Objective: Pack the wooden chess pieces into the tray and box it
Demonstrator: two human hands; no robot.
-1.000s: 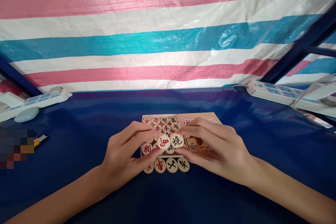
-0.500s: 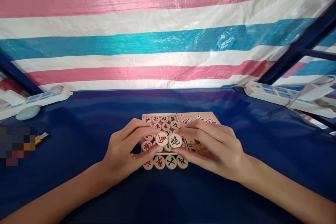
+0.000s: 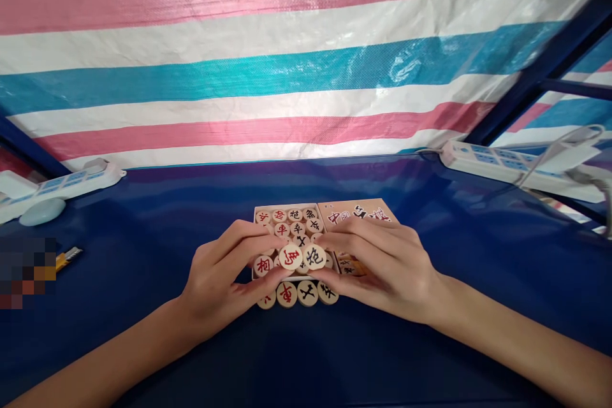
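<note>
Between the thumb and fingers of my left hand is a round wooden Chinese chess piece with a red character. My right hand pinches a Chinese chess piece with a black character. The two pieces are held side by side, faces toward me, above the near part of an open white box. Rows of chess pieces fill much of the box, partly hidden by my fingers. In front of it several more pieces lie in a row on the blue table.
A printed box lid lies against the box's right side, partly under my right hand. Power strips stand at the back left and back right. A pale mouse and a yellow cutter lie at left. Striped sheeting hangs behind.
The view has shifted slightly, so the table things sit a little further left. Both hands still hold the same two pieces, with the black one turned slightly.
</note>
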